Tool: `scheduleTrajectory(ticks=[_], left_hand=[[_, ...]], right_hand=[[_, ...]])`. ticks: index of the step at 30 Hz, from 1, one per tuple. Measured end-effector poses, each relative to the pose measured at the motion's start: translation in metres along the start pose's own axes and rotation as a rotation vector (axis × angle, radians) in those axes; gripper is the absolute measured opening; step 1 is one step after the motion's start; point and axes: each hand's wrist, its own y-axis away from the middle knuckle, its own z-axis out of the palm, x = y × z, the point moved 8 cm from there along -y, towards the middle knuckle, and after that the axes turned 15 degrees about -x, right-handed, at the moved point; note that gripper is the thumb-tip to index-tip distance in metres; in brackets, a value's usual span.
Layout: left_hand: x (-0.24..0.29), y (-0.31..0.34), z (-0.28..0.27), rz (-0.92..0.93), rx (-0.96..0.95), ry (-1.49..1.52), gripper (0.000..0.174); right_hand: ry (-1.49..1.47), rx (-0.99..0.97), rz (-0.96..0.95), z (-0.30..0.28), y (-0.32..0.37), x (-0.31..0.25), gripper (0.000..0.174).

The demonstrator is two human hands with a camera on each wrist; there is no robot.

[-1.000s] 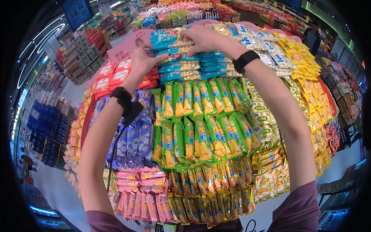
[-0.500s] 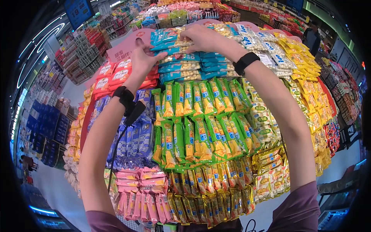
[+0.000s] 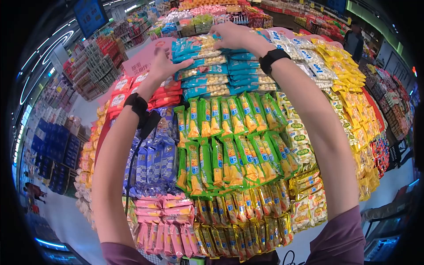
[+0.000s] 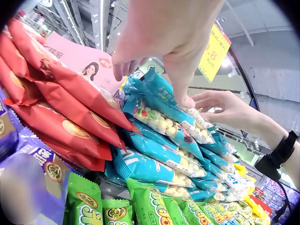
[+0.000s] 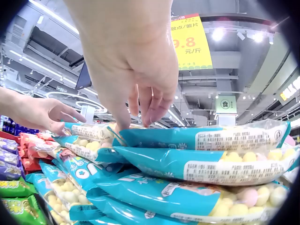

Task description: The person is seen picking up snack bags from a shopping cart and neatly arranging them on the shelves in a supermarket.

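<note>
1. A brightly lit supermarket spreads behind, with stocked aisles and a blue hanging screen (image 3: 90,17) whose digits are too blurred to trust. In front is a tiered display (image 3: 378,115) heaped with wrapped snacks.

2. At its far middle lie teal-and-clear plastic bags (image 3: 194,82) of small pale balls, stacked flat in two columns behind slanting rows of slim green foil packets (image 3: 232,163). Glossy red bags (image 3: 119,99) sit just to their left.

3. The left hand (image 3: 163,68) is at the outer end of the left column. Its fingers are spread, thumb well apart from the rest; the thumb tip touches the top bag, and nothing is gripped.

4. The right hand (image 3: 238,36) reaches down where the columns meet. Its fingers bend, with a gap behind the thumb, tips at the bag edges; whether they pinch one I cannot tell.

5. Working from facing ends probably lets the hands steady soft, slippery bags. Flat stacking likely stops them sliding, and the blocks of colour presumably separate the kinds for shoppers.

6. White-and-blue plastic bags (image 3: 318,68) appear to read "ivo". A yellow price card (image 5: 191,42) shows "9.8" over "元/斤", its left edge hidden. A pale green ceiling sign (image 5: 226,104) bears "食". The pink card sign's (image 3: 139,66) characters are unclear.
</note>
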Motion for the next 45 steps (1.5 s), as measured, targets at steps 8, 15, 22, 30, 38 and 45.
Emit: scheduleTrajectory(ticks=[8, 15, 22, 30, 38, 45], left_hand=[[0.01, 0.0, 0.013, 0.052, -0.079, 0.133, 0.11], [0.006, 0.007, 0.009, 0.025, -0.03, 0.099, 0.115], [-0.007, 0.016, 0.009, -0.093, -0.094, 0.182, 0.113], [0.101, 0.026, 0.039, 0.585, 0.089, -0.542, 0.08], [0.114, -0.001, 0.073, 0.392, -0.007, -0.809, 0.083], [0.111, -0.002, 0.075, 0.297, -0.053, -0.795, 0.088]], right_hand=[[-0.141, 0.034, -0.162, 0.015, -0.016, -0.005, 0.038], [-0.318, 0.117, -0.063, -0.007, -0.003, 0.027, 0.035], [-0.156, -0.093, -0.124, -0.032, 0.05, 0.058, 0.039], [-0.134, -0.132, -0.112, -0.013, 0.073, 0.048, 0.029], [-0.091, 0.045, -0.131, -0.004, 0.037, 0.055, 0.048], [-0.154, -0.199, 0.073, 0.02, 0.0, 0.061, 0.067]])
